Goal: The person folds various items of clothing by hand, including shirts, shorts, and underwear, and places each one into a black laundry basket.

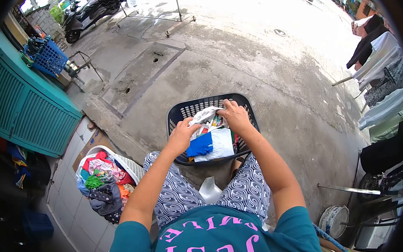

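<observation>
Over the dark laundry basket (175, 109), my left hand (182, 133) and my right hand (234, 115) hold a white garment (207, 115) between them, each with fingers closed on an edge. Part of the garment has a colourful print. Below it in the basket lie a folded blue cloth (200, 145) and a folded white cloth (222, 144), side by side. Some red and green fabric shows by the basket's right wall. The basket stands on the concrete just in front of my knees.
To my left, a white basket (134, 167) overflows with crumpled clothes (105, 177) on the tiles. A teal louvred cabinet (28, 98) and a blue basket (50, 58) stand beyond. Laundry hangs at right (387, 84); a scooter (84, 17) is parked far left.
</observation>
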`<state>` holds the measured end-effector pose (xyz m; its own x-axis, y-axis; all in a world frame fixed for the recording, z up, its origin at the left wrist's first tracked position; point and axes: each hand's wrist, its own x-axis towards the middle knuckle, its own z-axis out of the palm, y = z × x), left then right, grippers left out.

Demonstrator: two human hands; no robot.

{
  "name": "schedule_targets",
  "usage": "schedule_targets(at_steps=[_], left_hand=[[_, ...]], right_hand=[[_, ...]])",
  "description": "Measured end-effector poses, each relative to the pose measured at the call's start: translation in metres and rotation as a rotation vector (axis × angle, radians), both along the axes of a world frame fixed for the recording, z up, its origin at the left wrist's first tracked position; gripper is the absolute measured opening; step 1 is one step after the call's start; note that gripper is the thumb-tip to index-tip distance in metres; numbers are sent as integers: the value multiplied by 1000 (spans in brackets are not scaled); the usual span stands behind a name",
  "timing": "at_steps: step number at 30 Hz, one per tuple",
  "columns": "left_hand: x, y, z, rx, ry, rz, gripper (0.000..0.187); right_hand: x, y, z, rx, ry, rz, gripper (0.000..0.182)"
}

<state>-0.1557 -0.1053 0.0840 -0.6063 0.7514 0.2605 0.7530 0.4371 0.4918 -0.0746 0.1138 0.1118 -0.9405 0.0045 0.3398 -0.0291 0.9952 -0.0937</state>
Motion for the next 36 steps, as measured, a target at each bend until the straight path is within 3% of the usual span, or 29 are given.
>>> schedule_targets(at_steps=[2,3,4,6,9,12,14,15,17,19,20,22,23,24,25,26,28,32,36], left_hand=[[9,-2,-9,-434,-53,95,63],[4,-2,-11,-506,-125,128,86],[0,-2,-14,-499,-181,198,94],[-3,-4,-15,-475,-246,283,98],[2,-6,-16,-475,-259,276,97],[7,-3,-28,-535,-334,303,97],[-28,-12,-26,-397,-248,372,82],[-45,-15,2,-262,-124,392,74],[-48,-9,105,44,179,405,55],[-17,-8,197,306,810,462,41],[-14,-5,189,306,812,464,41],[-6,2,140,617,982,246,34],[-18,21,89,258,609,222,29],[-40,13,-8,316,185,105,33],[-31,-11,-58,-297,82,108,39],[-9,-19,-62,-467,15,101,45],[17,-24,-76,-465,54,51,49],[23,-16,-67,-459,-28,84,48],[9,-3,-30,-439,-6,67,43]], right_hand=[[8,-12,-10,73,-124,91,21],[13,-19,-16,59,-159,80,23],[16,-25,-23,46,-194,70,26],[15,-23,-35,26,-271,-18,35],[11,-15,-37,-357,-657,-337,52],[5,-14,-51,-367,-640,-397,51],[-10,16,-37,-334,-406,-401,26],[-13,23,-3,-355,-208,-443,22],[-12,23,79,-215,408,-302,20],[15,0,163,-17,824,-193,24],[23,-7,181,105,1115,-98,25],[17,-14,134,-208,1235,11,30],[5,-8,89,72,755,-75,28],[-7,7,13,-28,-59,4,31],[6,11,-38,-121,-531,-80,27],[29,3,-75,-226,-1009,-161,25],[53,-3,-91,-100,-690,-56,23],[58,1,-102,-223,-353,161,19],[51,-1,-69,-245,-283,173,16]])
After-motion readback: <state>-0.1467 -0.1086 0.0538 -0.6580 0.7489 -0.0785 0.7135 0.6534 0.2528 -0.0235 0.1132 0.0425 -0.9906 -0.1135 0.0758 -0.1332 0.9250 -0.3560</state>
